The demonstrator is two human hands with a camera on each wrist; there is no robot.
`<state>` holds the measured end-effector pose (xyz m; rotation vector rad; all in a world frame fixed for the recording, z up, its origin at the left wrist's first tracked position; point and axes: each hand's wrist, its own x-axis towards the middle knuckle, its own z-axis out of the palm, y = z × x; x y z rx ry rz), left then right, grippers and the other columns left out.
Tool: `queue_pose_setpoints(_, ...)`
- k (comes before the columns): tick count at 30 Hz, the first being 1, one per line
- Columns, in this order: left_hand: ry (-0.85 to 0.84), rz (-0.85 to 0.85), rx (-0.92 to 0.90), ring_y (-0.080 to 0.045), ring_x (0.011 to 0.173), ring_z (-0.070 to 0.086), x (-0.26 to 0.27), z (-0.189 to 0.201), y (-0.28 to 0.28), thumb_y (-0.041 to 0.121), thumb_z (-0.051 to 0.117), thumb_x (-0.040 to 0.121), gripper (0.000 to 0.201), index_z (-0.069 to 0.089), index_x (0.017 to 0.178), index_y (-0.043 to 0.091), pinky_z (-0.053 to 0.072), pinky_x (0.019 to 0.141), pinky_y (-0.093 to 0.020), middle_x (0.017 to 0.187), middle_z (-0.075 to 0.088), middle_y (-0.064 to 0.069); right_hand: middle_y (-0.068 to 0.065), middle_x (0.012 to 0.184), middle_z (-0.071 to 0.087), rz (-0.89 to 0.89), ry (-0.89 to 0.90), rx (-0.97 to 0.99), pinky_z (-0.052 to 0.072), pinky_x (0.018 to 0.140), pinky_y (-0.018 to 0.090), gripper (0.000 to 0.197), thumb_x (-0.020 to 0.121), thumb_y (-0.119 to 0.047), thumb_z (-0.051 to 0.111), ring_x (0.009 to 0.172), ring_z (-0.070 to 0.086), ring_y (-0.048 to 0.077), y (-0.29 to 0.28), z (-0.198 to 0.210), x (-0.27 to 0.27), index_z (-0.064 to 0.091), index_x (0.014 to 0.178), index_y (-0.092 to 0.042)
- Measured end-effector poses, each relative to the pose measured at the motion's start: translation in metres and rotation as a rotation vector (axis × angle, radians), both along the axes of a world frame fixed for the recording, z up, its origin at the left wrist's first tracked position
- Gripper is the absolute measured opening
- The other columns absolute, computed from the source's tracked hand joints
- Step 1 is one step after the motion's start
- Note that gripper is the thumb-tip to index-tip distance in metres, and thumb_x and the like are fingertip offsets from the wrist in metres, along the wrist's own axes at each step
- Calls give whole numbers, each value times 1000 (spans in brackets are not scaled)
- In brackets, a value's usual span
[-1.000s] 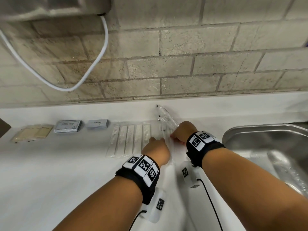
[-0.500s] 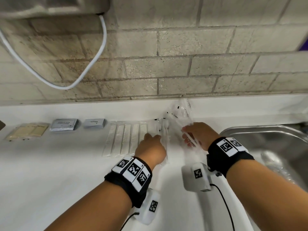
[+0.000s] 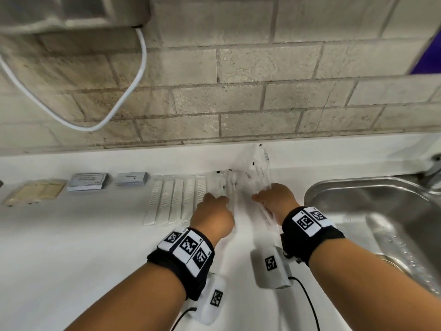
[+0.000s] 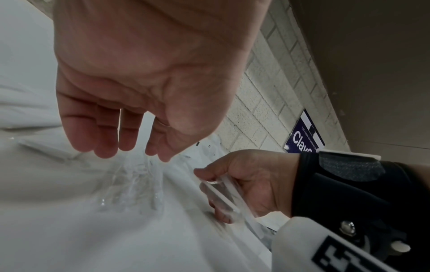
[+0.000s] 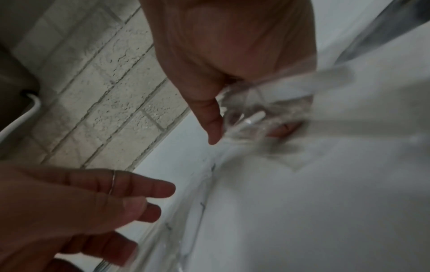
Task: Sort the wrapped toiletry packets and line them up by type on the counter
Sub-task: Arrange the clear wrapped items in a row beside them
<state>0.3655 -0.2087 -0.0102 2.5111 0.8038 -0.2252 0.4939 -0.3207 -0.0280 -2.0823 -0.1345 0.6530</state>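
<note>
Nearest me, my left hand (image 3: 213, 217) hangs over the white counter (image 3: 71, 247) with its fingers loose and slightly spread, holding nothing, their tips just above two clear-wrapped toothbrush packets (image 3: 229, 187) lying side by side. Beside it, my right hand (image 3: 274, 201) has thumb and fingers clamped on a bundle of the same toothbrush packets (image 3: 260, 173), see-through crinkled sleeves with white handles inside, fanning up and away toward the wall; how many I hold I cannot tell. Left of my left hand lie five white comb packets (image 3: 176, 201), long, ribbed and touching in a neat row. Further left sit two small grey boxes (image 3: 88, 185), then flat beige packets (image 3: 35, 193) near the frame's edge. On my right is the steel sink (image 3: 381, 211), and behind everything a grey brick wall (image 3: 238, 91) with a looping white cable (image 3: 133, 80)
</note>
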Motion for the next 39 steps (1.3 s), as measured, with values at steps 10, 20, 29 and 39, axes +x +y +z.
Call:
queue_pose_setpoints(10, -27, -7, -26, -28, 127, 46, 0, -7, 3, 28, 43, 95, 46, 44, 141, 31, 42, 97, -34, 139, 36, -6, 1, 76, 53, 124, -206, -221, 39, 68, 29, 36, 81, -41, 69, 80, 55, 25, 8, 0, -10, 53, 86, -9)
queue_pose_setpoints(20, -63, -22, 24, -28, 124, 48, 0, -4, 2, 28, 44, 96, 43, 48, 139, 28, 43, 99, -32, 136, 39, -7, 5, 64, 55, 171, -145, -384, 39, 49, 23, 12, 81, -10, 52, 58, 54, 21, 19, 12, -12, 54, 70, -6)
queue_pose_setpoints(29, -183, -109, -94, -21, 120, 55, 25, 17, -14, 27, 42, 95, 39, 57, 131, 22, 41, 90, -23, 136, 56, -3, 6, 62, 50, 43, -185, 7, 36, 59, 30, 37, 71, -19, 80, 61, 48, 22, 4, 11, -1, 45, 60, -11)
queue_pose_setpoints(39, -97, -119, 183, -28, 123, 41, 8, 5, -5, 29, 46, 94, 40, 51, 134, 31, 41, 99, -37, 135, 45, -4, 11, 68, 59, 4, 19, 218, 40, 57, 33, 28, 76, -27, 78, 53, 47, 22, 3, -3, -7, 59, 67, -8)
